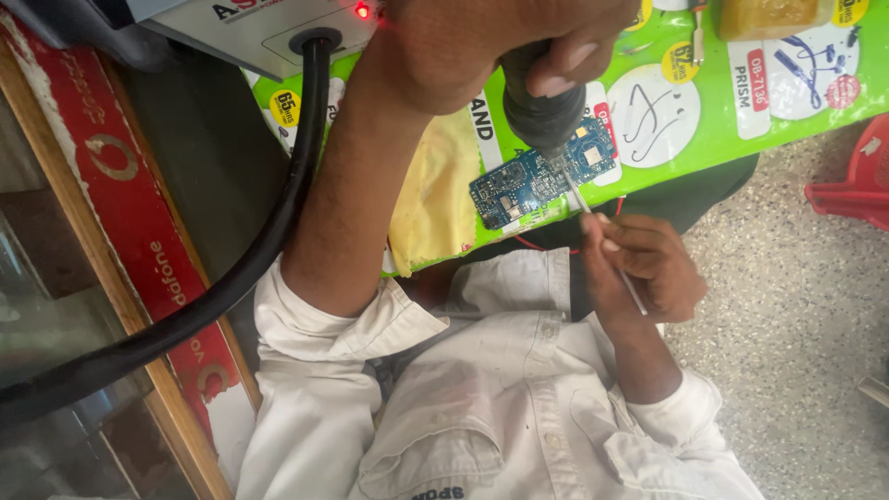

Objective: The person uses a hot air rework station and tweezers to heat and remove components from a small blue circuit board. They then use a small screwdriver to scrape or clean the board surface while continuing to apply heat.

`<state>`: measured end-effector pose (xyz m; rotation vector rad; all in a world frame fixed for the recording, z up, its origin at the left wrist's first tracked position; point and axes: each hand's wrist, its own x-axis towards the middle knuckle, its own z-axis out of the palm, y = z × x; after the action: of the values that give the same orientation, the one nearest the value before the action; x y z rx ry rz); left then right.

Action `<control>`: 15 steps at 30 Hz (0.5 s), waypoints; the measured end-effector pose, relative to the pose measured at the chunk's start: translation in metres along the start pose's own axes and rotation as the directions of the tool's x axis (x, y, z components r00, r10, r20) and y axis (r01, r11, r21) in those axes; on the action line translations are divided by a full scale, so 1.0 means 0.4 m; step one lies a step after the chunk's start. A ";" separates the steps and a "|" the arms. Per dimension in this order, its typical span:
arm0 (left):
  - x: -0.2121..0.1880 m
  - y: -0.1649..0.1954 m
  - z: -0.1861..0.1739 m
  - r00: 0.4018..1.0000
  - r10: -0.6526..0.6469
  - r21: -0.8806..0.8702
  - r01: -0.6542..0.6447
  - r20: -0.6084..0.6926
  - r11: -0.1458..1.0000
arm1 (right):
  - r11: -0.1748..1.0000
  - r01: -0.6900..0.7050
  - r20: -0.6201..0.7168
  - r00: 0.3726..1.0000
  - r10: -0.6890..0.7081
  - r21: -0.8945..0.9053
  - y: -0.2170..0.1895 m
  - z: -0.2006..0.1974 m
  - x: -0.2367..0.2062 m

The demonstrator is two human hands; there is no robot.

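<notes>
While we are leaning over the bench, a red strip point(120, 213) is running along the wooden edge at far left; beside it a thick black hose point(278, 222) is curving up into a white station point(250, 28) whose red lamp is glowing; our left arm is reaching up next to that hose, and our left hand point(491, 46) is wrapping its fingers tight around a black wand point(542, 111), thumb pressing on the barrel.

We are pointing the wand's nozzle straight down onto a blue board point(542, 171); the board is lying on a green mat point(741, 120), just right of a yellow cloth point(435, 194), with its long axis tilting from lower left up to upper right; the nozzle is covering the board's middle, so the left hand is the one directly above it.

Our right hand point(648, 268) is sitting below and to the right of the board, near but not on it; its fingertips are pinching thin metal tweezers point(583, 208), which are slanting up and left so that the tip is meeting the board's lower right edge, just beside the nozzle; we cannot tell whether the tip is gripping a part.

Farther right, a speckled floor point(796, 306) is showing, and a red stool point(857, 181) is poking in at the edge.
</notes>
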<state>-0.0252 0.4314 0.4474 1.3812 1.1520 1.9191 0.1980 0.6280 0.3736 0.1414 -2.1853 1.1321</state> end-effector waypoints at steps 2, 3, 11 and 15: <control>-0.002 0.005 -0.017 1.000 0.020 0.026 -0.021 0.015 0.999 | 0.998 0.064 0.006 0.998 -0.064 0.007 -0.009 0.018 0.011; -0.003 0.007 -0.025 0.999 0.033 0.035 -0.034 0.025 0.999 | 0.995 0.096 0.008 0.995 -0.096 0.007 -0.013 0.023 0.015; -0.010 0.015 -0.051 0.996 0.087 0.123 -0.089 0.022 0.988 | 1.000 0.028 -0.030 0.999 -0.028 -0.013 -0.031 0.057 0.022; -0.022 0.010 -0.062 0.987 0.151 0.254 -0.131 -0.060 0.958 | 0.997 0.072 -0.005 0.997 -0.072 -0.022 -0.036 0.063 0.022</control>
<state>-0.0448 0.4140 0.4432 1.5689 1.4075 1.9954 0.1839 0.6017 0.3787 0.2049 -2.1696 1.0669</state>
